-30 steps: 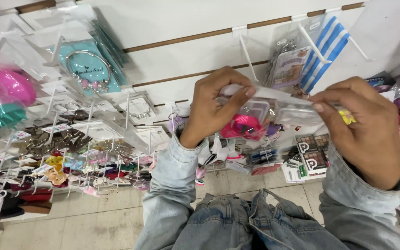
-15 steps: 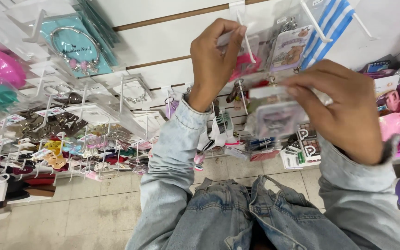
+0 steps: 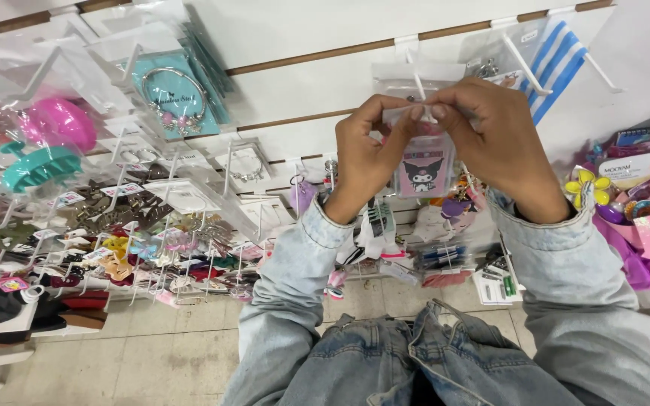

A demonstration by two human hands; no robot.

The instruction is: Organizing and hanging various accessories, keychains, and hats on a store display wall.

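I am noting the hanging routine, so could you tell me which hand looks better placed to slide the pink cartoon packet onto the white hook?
Probably the right hand: its fingertips pinch the pink packet at its top, directly beneath the white hook. The left hand grips the packet's left top corner.

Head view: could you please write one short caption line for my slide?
Both hands, left hand and right hand, pinch a clear packet with a pink cartoon card at a white wall hook.

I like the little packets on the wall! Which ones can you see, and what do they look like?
Clear packet: pinched by left hand and right hand at a white hook, pink card, dark cartoon face.
Teal card: upper left, bagged, silver bracelet.
Striped packet: upper right, blue and white.
Pink clip: far left, bagged.
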